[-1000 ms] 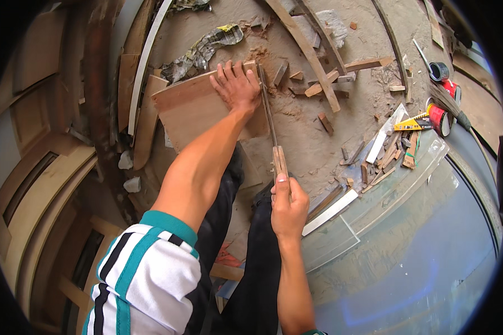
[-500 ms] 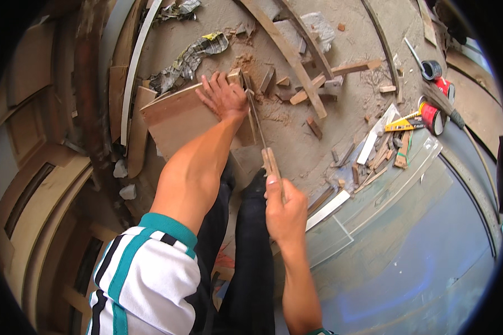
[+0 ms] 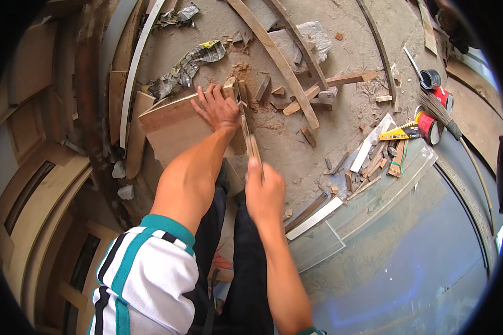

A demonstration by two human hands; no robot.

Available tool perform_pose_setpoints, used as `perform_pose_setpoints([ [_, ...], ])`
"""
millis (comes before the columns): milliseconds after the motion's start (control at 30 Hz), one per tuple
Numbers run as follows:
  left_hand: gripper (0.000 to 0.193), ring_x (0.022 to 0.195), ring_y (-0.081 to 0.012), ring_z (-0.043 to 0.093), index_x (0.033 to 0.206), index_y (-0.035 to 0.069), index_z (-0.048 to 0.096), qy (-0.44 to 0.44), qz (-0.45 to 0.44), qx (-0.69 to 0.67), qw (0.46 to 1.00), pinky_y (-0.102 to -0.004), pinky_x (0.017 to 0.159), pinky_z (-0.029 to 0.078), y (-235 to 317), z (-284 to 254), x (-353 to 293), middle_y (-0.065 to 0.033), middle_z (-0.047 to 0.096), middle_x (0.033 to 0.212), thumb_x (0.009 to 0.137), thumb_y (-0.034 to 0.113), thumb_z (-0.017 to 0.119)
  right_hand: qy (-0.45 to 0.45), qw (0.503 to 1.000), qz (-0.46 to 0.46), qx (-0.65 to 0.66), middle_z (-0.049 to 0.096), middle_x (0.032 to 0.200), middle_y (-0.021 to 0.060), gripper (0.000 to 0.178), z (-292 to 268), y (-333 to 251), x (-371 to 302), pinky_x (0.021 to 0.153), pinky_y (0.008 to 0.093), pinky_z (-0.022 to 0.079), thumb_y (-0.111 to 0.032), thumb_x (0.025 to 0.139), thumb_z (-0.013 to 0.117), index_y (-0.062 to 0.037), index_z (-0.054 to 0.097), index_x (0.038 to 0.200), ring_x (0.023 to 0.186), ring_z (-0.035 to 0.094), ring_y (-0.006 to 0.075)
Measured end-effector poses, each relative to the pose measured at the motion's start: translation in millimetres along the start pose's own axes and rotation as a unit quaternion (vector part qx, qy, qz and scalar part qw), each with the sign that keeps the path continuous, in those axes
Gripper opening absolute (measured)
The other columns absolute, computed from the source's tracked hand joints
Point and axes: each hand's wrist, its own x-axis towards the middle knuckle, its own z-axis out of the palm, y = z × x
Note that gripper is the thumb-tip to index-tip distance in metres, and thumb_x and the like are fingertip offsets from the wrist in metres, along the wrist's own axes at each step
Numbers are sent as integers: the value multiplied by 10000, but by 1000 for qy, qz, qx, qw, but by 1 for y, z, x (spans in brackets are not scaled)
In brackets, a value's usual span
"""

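Observation:
My left hand (image 3: pixel 218 109) lies with spread fingers on the far edge of a light brown wooden panel (image 3: pixel 176 125), pressing on it beside the short wood block (image 3: pixel 229 86) at its right corner. In my right hand (image 3: pixel 265 191) is the wooden handle (image 3: pixel 254 149) of a saw, the fingers wrapped round it. The narrow saw blade (image 3: pixel 244 118) points away from me and runs along the panel's right end, close by my left fingers. Where its teeth meet the wood is too small to tell.
Wood offcuts (image 3: pixel 307 135) and long strips (image 3: pixel 279 61) litter the dusty floor ahead. Crumpled paper (image 3: pixel 190 67) lies far left. On the right are a glass sheet (image 3: pixel 385 245), a yellow saw blade sleeve (image 3: pixel 399 133), cans (image 3: pixel 428 127) and a brush (image 3: pixel 439 111). Wooden frames (image 3: pixel 39 212) stand left.
My right hand and the saw have moved away from me and slightly left, the blade sliding forward along the panel's end. My left hand stays on the panel.

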Motion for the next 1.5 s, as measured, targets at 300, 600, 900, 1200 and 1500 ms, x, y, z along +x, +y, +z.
perform_pose_setpoints([
  [300, 508, 1502, -322, 211, 1306, 126, 557, -12, 10, 10, 1000, -593, 1216, 20, -10, 6, 0, -64, 498, 1412, 817, 245, 490, 29, 999, -5, 27, 565, 652, 237, 471, 35, 12, 24, 594, 469, 436, -350, 1032, 487, 40, 578, 785, 610, 564, 399],
  [600, 469, 1491, -300, 248, 1288, 168, 577, 29, 23, 10, 999, -584, 1215, 33, -10, 6, -8, -45, 525, 1397, 843, 270, 469, 24, 996, -12, 84, 553, 626, 201, 428, 13, 33, -28, 569, 435, 428, -328, 1026, 511, 14, 568, 774, 558, 542, 353],
  [900, 409, 1496, -294, 266, 1279, 154, 607, 8, 11, -63, 998, -580, 1220, 38, -10, 1, 3, -16, 553, 1413, 915, 235, 439, 21, 995, 11, 94, 562, 586, 148, 462, 37, 47, 16, 557, 401, 426, -331, 1016, 525, 27, 596, 733, 540, 534, 233],
  [1200, 374, 1418, -262, 377, 1230, 203, 633, 18, 18, 23, 999, -577, 1202, 97, -7, 0, 8, 25, 596, 1350, 884, 243, 499, 28, 993, 1, 117, 485, 515, 86, 471, 39, 57, 16, 513, 369, 388, -347, 1018, 530, 8, 596, 716, 496, 484, 178],
  [1500, 371, 1404, -260, 385, 1190, 221, 650, 45, 7, 8, 999, -614, 1193, 65, -8, 7, 7, 20, 611, 1304, 843, 251, 522, -3, 995, 41, 95, 591, 656, 231, 410, 15, 18, -1, 579, 448, 448, -298, 1013, 540, 36, 586, 780, 583, 581, 386],
])
